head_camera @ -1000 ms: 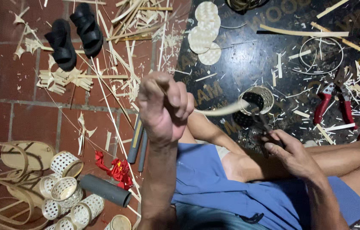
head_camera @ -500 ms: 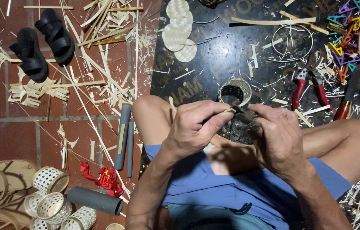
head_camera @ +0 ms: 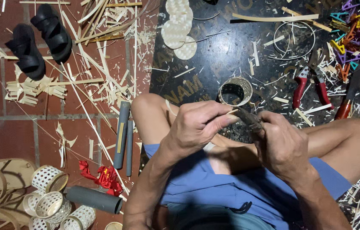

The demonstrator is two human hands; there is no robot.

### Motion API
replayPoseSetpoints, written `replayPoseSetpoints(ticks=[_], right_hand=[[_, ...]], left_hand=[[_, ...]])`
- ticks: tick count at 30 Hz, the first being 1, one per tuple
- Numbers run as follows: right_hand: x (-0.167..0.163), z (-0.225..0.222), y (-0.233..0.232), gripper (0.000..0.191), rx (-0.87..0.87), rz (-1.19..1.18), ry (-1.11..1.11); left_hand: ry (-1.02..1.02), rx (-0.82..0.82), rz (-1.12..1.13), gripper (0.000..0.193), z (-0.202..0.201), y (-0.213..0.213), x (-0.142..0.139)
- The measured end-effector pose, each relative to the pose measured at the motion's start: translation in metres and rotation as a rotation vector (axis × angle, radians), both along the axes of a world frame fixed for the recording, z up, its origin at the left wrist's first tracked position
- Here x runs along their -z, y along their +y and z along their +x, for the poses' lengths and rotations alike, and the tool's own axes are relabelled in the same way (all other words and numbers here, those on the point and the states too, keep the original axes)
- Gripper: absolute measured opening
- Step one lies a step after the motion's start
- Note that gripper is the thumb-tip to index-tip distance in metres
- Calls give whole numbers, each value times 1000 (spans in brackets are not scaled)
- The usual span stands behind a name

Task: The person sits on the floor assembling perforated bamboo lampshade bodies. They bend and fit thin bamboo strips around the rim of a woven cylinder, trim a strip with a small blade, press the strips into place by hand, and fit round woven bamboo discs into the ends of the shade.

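— What lies at the far left?

— A cluster of small white woven cylinder baskets (head_camera: 50, 200) on the red brick floor (head_camera: 1, 136), with a grey tube (head_camera: 94, 199) beside them and a pair of black sandals (head_camera: 41, 38) further up.

— And the hands?

— The left hand (head_camera: 197, 125) pinches the near end of a thin pale bamboo strip (head_camera: 230, 113) between thumb and fingertips. Just right of it, the right hand (head_camera: 282, 145) is clenched round a dark knife (head_camera: 248, 119), whose blade meets the strip. Both hover over the lap, just in front of a small woven ring (head_camera: 235, 90) on the black mat (head_camera: 231, 38).

— How would that strip handle?

— Very light, springy, thin enough to flex, I judge. It could split along the grain or snap if bent sharply, and its edges may be sharp. Best held close to the blade, pinched on its flat faces, as now.

— Further right?

— Red-handled pliers (head_camera: 307, 85) and coloured clips (head_camera: 358, 30).

— What differs from a second ago?

— Then the left fist was raised, pulling a long strip up and away while the right hand stayed low by the ring. Half a second ago the hands had come together; now they sit close, working the strip's end.
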State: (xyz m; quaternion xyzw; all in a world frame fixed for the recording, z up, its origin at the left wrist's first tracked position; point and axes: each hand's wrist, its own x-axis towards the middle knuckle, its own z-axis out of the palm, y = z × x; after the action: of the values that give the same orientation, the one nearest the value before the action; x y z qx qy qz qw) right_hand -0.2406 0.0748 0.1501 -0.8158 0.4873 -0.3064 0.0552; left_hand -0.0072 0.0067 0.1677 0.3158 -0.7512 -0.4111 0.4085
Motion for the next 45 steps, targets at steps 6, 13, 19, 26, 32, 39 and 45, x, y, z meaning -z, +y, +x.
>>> replayPoseSetpoints(ticks=[6,13,19,26,32,39,45], right_hand=[[27,-4,8,20,-82,257,-344],[57,-16,23,27,-130,448,-514],[55,-12,18,29,-72,584,-541],[50,-9,7,25,-86,196,-273],[75,-12,23,23,-36,592,-506],[59,-7,12,28,-128,159,-284],[61,-3,16,20,-34,451,-362]], left_hand=[[12,89,-98,11,2,0,3],[21,132,-31,13,2,-3,14],[10,176,130,13,12,-8,18],[-22,59,45,17,9,4,14],[-18,111,148,15,9,3,11],[-71,-17,76,13,5,10,5],[-67,13,152,11,6,13,2]])
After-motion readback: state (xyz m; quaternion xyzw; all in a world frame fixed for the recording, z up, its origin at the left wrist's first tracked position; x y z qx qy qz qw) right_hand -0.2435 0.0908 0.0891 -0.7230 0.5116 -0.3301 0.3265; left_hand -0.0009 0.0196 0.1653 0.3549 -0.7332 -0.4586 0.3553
